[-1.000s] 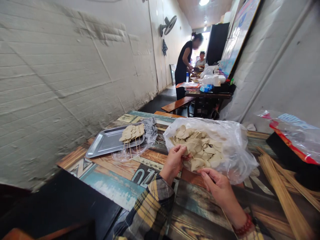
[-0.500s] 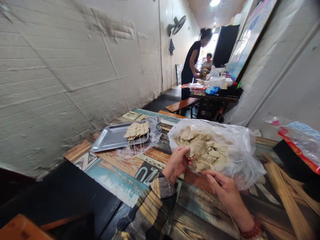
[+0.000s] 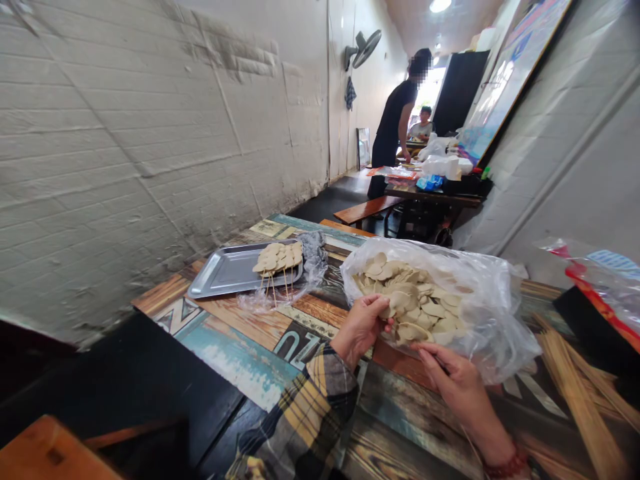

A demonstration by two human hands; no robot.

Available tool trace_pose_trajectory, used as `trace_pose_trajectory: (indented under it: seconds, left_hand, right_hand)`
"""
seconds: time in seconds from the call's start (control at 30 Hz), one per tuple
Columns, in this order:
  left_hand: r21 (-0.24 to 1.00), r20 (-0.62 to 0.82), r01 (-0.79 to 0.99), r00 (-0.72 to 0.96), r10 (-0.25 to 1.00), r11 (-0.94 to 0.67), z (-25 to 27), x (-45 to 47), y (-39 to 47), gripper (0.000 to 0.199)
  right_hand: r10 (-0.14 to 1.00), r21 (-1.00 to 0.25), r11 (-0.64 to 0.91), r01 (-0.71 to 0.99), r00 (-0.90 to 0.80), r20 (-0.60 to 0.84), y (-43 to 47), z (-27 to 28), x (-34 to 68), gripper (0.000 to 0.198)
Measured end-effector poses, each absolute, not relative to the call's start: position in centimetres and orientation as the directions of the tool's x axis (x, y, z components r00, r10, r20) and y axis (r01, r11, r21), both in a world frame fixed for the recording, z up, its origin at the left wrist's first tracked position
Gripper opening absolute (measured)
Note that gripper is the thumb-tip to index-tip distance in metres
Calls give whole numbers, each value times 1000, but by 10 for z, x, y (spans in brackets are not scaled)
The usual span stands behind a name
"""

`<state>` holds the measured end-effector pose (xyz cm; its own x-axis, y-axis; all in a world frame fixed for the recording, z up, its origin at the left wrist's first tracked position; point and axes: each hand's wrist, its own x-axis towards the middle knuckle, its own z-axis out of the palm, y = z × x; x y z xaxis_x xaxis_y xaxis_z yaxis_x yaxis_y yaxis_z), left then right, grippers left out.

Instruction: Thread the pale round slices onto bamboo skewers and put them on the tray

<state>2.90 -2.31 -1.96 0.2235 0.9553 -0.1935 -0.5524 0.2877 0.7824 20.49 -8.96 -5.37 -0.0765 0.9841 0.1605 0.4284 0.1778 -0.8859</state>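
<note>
My left hand (image 3: 361, 328), in a plaid sleeve, is closed in a pinch on a flat beige slice (image 3: 397, 303) at the near edge of a clear plastic bag (image 3: 493, 293). Many similar slices (image 3: 435, 310) lie heaped in the open bag. Just right of it, my right hand (image 3: 453, 373) has thumb and fingers pressed together on a thin bamboo skewer (image 3: 469, 437), mostly hidden by the hand, its rear part showing below the palm. To the left, skewered slices (image 3: 280, 257) rest on a metal tray (image 3: 215, 275), sticks pointing toward me.
Loose bamboo skewers (image 3: 575, 393) lie at the right on the patterned table (image 3: 225, 347). Beyond them is red-and-clear packaging (image 3: 595, 280). Crumpled thin plastic (image 3: 314, 257) touches the tray. Farther back, a person (image 3: 395, 123) stands by another table, with someone seated behind.
The view has shifted slightly, so everything sits a little farther right. Both hands keep nearly the same pose by the bag. The standing person at the back has changed posture, head turned away.
</note>
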Motion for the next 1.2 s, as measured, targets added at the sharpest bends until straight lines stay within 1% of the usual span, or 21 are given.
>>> trace_pose_trajectory:
  seconds: [0.1, 0.2, 0.33, 0.53, 0.73, 0.9, 1.03, 1.2]
  left_hand:
    - [794, -186, -542, 216, 958, 276, -20, 30, -24, 33]
    - [836, -164, -501, 160, 974, 223, -20, 32, -25, 31]
    - [912, -90, -392, 89, 992, 118, -21, 32, -25, 27]
    - [970, -6, -244, 45, 999, 16, -24, 33, -23, 24]
    - [982, 18, -187, 37, 999, -11, -25, 34, -24, 25]
    - [991, 31, -131, 28, 999, -27, -23, 33, -24, 24]
    - [994, 66, -86, 1, 998, -66, -21, 32, -24, 23]
    - [994, 106, -5, -10, 994, -106, -22, 31, -22, 22]
  right_hand:
    - [981, -882, 192, 431, -66, 181, -90, -51, 203, 34]
    - [981, -885, 192, 425, -57, 185, -91, -49, 202, 35]
    - [986, -898, 169, 406, -59, 158, -92, -48, 200, 37]
    - [994, -924, 105, 367, -48, 94, -95, -45, 195, 43]
    - [998, -950, 39, 310, -50, 24, -98, -41, 193, 39]
    - [996, -978, -17, 210, -81, -34, -98, -42, 193, 40]
    - [995, -989, -58, 136, -67, -67, -98, -42, 192, 38]
    - [993, -992, -78, 97, -76, -86, -98, -42, 191, 36]
